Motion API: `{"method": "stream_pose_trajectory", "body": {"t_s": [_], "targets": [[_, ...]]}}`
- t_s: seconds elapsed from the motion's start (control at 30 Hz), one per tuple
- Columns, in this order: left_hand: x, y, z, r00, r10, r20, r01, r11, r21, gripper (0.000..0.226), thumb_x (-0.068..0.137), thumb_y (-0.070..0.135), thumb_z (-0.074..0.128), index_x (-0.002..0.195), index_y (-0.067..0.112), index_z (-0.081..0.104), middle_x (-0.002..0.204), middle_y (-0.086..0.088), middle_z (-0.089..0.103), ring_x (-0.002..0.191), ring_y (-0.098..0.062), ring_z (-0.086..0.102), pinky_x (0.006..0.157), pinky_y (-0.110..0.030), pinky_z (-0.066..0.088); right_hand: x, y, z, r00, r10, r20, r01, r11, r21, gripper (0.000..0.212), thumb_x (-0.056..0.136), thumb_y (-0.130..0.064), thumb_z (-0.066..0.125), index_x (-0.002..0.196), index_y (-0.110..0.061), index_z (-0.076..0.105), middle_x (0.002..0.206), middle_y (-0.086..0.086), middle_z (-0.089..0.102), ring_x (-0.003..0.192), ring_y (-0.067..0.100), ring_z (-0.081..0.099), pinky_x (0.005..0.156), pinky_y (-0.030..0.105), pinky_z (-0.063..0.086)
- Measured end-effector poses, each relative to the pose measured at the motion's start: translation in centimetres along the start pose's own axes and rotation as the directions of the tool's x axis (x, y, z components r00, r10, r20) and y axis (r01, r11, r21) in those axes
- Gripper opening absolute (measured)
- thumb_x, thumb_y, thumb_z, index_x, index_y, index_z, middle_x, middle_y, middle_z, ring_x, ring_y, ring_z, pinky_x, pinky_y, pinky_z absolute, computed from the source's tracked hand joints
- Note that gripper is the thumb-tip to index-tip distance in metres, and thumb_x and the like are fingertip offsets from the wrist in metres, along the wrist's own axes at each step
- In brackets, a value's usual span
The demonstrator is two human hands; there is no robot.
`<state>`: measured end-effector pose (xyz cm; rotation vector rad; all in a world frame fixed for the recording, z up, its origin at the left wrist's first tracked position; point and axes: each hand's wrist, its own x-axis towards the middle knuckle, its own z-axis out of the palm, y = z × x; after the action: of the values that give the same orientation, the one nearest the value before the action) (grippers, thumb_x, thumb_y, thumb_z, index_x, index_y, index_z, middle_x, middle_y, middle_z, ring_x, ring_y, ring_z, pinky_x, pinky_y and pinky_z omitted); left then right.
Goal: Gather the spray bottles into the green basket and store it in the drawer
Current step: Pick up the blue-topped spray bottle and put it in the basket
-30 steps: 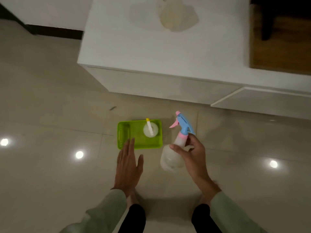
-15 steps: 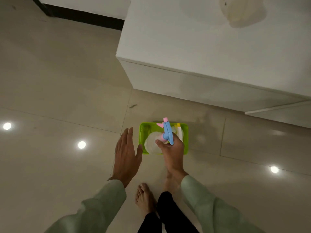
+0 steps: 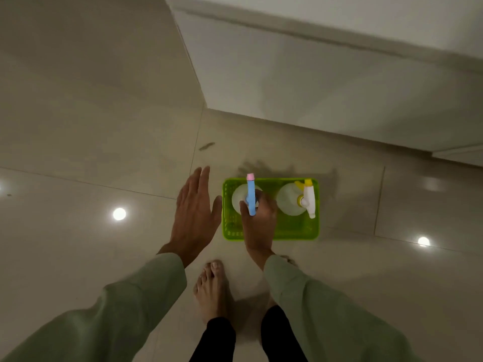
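Observation:
A bright green basket (image 3: 292,231) sits on the tiled floor in front of my feet. In its right half stands a clear spray bottle with a yellow and white head (image 3: 288,199). In its left half stands a clear spray bottle with a blue and pink head (image 3: 251,194), and my right hand (image 3: 258,218) is wrapped around its neck from the near side. My left hand (image 3: 194,215) hovers flat with fingers spread just left of the basket, holding nothing.
A white cabinet (image 3: 326,82) rises behind the basket, and the edge of a drawer front (image 3: 460,155) juts out at the far right. My bare foot (image 3: 213,288) stands just behind the basket. Ceiling lights reflect off the glossy floor tiles.
My right hand carried the blue and pink bottle from the floor beside the basket into the basket's left half. My left hand stayed open beside the basket.

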<state>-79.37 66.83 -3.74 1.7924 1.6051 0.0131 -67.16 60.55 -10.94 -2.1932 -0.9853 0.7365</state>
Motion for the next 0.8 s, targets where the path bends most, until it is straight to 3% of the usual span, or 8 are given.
{"method": "stream_pose_trajectory", "body": {"t_s": [0.13, 0.23, 0.33, 0.43, 0.53, 0.63, 0.8], "targets": [[0.2, -0.8, -0.1, 0.999, 0.024, 0.033, -0.024, 1.000, 0.010, 0.067, 0.099, 0.028, 0.047, 0.155, 0.015, 0.013, 0.164, -0.009, 0.018, 0.151, -0.024, 0.016, 0.123, -0.044, 0.020, -0.5, 0.5, 0.4, 0.999, -0.026, 0.018, 0.028, 0.996, -0.086, 0.018, 0.077, 0.002, 0.075, 0.090, -0.005, 0.065, 0.087, 0.008, 0.063, 0.084, 0.021, 0.051, 0.073, 0.029, 0.042], [-0.8, -0.8, -0.9, 0.998, 0.030, 0.054, -0.030, 0.999, 0.010, 0.068, 0.099, 0.028, 0.048, 0.155, 0.015, 0.013, 0.163, -0.010, 0.018, 0.151, -0.025, 0.017, 0.123, -0.043, 0.020, -1.1, 0.0, -0.9, 0.991, 0.005, 0.136, -0.002, 1.000, -0.022, 0.037, 0.075, 0.006, 0.069, 0.110, -0.004, 0.066, 0.099, 0.002, 0.062, 0.095, 0.026, 0.058, 0.083, 0.041, 0.050], [-1.9, 0.1, -2.5, 0.997, 0.049, 0.058, -0.049, 0.999, 0.002, 0.067, 0.099, 0.027, 0.048, 0.155, 0.016, 0.013, 0.164, -0.010, 0.018, 0.151, -0.024, 0.017, 0.123, -0.042, 0.020, -1.4, -1.5, -3.2, 0.959, 0.041, 0.280, -0.047, 0.999, 0.015, 0.064, 0.078, -0.006, 0.070, 0.139, -0.002, 0.051, 0.125, 0.005, 0.060, 0.117, 0.029, 0.055, 0.099, 0.045, 0.047], [-3.4, 1.9, -5.0, 0.995, 0.073, 0.061, -0.073, 0.997, -0.002, 0.067, 0.099, 0.027, 0.047, 0.156, 0.016, 0.013, 0.164, -0.009, 0.016, 0.152, -0.023, 0.015, 0.123, -0.041, 0.018, -1.9, -4.5, -6.8, 0.951, 0.034, 0.308, -0.054, 0.997, 0.056, 0.081, 0.078, -0.038, 0.059, 0.149, -0.004, 0.039, 0.141, 0.014, 0.056, 0.129, 0.031, 0.053, 0.107, 0.046, 0.044], [-4.7, 5.1, -8.4, 0.990, 0.134, 0.037, -0.133, 0.991, -0.016, 0.065, 0.100, 0.029, 0.045, 0.156, 0.016, 0.014, 0.164, -0.009, 0.017, 0.151, -0.022, 0.016, 0.123, -0.040, 0.018, -2.5, -8.1, -11.7, 0.961, -0.029, 0.276, -0.005, 0.993, 0.122, 0.077, 0.086, -0.050, 0.056, 0.148, -0.008, 0.040, 0.151, 0.013, 0.048, 0.138, 0.030, 0.047, 0.111, 0.052, 0.041], [-5.3, 9.7, -12.8, 0.976, 0.216, -0.024, -0.216, 0.976, -0.032, 0.064, 0.100, 0.030, 0.045, 0.156, 0.018, 0.014, 0.164, -0.005, 0.018, 0.151, -0.020, 0.017, 0.123, -0.039, 0.021, -1.0, -12.3, -17.4, 0.983, -0.113, 0.141, 0.094, 0.987, 0.132, 0.057, 0.092, -0.022, 0.066, 0.145, -0.016, 0.047, 0.153, 0.007, 0.048, 0.140, 0.026, 0.047, 0.107, 0.056, 0.045], [-4.2, 18.3, -18.6, 0.926, 0.355, -0.128, -0.363, 0.931, -0.039, 0.062, 0.100, 0.030, 0.044, 0.155, 0.021, 0.017, 0.164, -0.001, 0.018, 0.150, -0.017, 0.019, 0.122, -0.036, 0.023, 4.8, -20.5, -27.0, 0.970, -0.236, -0.063, 0.244, 0.951, 0.189, 0.058, 0.088, -0.009, 0.070, 0.141, -0.023, 0.051, 0.146, -0.003, 0.052, 0.131, 0.016, 0.054, 0.097, 0.038, 0.053]]}}
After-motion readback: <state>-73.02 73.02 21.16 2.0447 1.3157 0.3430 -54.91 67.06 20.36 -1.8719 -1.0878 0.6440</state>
